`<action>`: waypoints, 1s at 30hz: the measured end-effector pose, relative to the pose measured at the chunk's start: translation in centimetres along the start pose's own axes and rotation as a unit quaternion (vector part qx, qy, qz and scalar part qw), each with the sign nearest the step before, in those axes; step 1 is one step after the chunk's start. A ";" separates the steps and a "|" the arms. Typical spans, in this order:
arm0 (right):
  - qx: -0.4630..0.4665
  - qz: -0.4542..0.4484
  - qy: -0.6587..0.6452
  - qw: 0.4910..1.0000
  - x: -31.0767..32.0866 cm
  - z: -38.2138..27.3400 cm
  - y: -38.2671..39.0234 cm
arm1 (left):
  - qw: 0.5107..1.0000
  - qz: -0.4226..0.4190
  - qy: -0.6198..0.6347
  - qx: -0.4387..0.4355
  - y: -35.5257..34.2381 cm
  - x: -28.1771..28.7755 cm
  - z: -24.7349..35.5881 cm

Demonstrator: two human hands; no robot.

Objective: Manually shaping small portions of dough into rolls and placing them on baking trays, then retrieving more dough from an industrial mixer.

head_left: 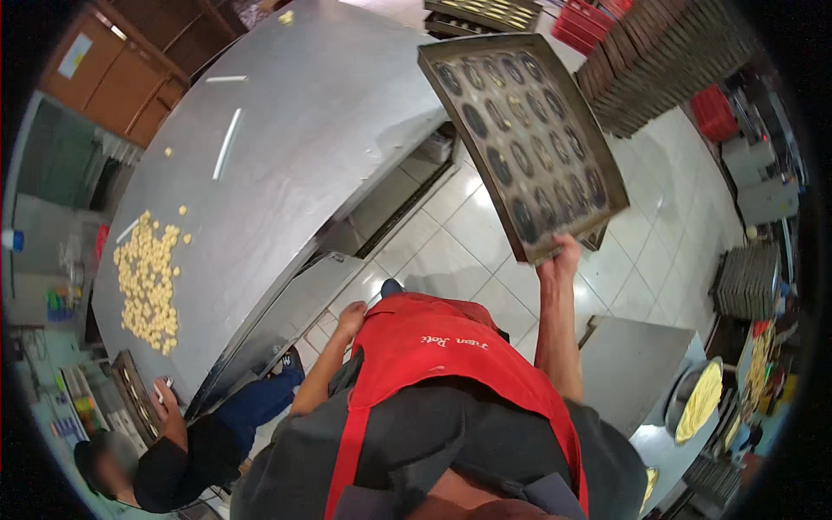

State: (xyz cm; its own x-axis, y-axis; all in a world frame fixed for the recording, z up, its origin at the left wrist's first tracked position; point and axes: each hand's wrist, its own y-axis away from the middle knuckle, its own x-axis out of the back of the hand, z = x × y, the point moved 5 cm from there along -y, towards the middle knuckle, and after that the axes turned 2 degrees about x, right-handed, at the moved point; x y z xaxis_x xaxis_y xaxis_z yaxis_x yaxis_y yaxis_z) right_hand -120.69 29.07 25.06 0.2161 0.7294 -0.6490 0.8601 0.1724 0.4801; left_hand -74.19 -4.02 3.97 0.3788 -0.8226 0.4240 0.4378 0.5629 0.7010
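My right hand (561, 255) grips the near edge of a worn rectangular baking tray (537, 143). Rows of dark oval marks cover the tray's inside, and it is held out ahead of me, tilted, over the tiled floor. Beneath its near right corner another brown metal edge shows; what it belongs to is hidden. My left hand (352, 319) hangs beside my red apron (433, 342) with its fingers curled, and I see nothing in it. The steel worktable (295, 104) is the nearest surface to that hand.
Many small dough pieces (147, 286) lie on the table's left end, near a co-worker (165, 459) at lower left. Stacked trays (663, 61) rise at the far right. A bowl of yellow dough (698, 402) stands at right. Filled trays (485, 13) sit at the far end.
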 end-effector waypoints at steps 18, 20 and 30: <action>-0.047 -0.047 0.304 0.950 -19.5 16.3 -24.4 | 0.905 0.300 0.294 0.061 12.8 10.4 -7.4; -0.009 -0.006 0.396 0.918 -19.0 15.8 -27.3 | 0.903 0.290 0.315 0.018 11.8 11.4 -2.2; 0.211 -0.495 0.653 0.532 -40.1 28.4 -4.3 | 0.888 0.385 0.243 -0.072 14.1 15.7 11.7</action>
State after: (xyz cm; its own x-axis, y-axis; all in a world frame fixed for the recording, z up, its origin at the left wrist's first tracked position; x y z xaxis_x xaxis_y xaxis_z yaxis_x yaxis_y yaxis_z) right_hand -119.91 -19.71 32.25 -0.7083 0.3051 0.6365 0.3404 0.9376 -0.0707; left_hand -71.66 -9.92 27.24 0.9027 -0.0788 0.4230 -0.0157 0.9764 0.2155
